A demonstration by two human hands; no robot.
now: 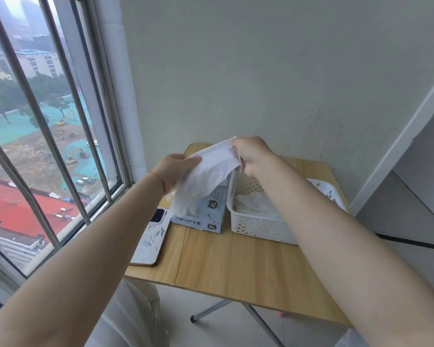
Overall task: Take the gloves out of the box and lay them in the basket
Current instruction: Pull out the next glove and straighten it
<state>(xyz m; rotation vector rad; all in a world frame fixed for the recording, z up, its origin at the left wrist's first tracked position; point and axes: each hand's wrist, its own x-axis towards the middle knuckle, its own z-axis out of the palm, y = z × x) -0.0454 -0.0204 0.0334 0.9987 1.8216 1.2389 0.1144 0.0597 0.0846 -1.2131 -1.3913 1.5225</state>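
Your forearms fill the near view, reaching out over the table (pixel 236 266) toward the box (pixel 201 216), which I'll use as the landmark. Above the box, your left hand (pixel 176 169) pinches one edge of a white glove (pixel 208 171) and your right hand (pixel 252 154) is curled tight on its other end, so the glove hangs stretched between them with its fingers draped down over the box top. Just right of the box, touching or nearly so, stands the white basket (pixel 256 229), and at least one glove (pixel 254 204) already lies inside it. The likely trouble, as I judge it: the glove is thin and clingy, so it may drag a second one out of the box, or stick to your fingers when you let go and fall short of the basket. Its dangling fingers could also catch on the basket's near wall as you carry it right. The box looks light; a pull could tip or shift it. Left of the box, a phone (pixel 150 241) lies flat at the table's edge by the window (pixel 48 146), and a stray sweep of your left arm could knock it off. Nothing stands between the glove and the basket.
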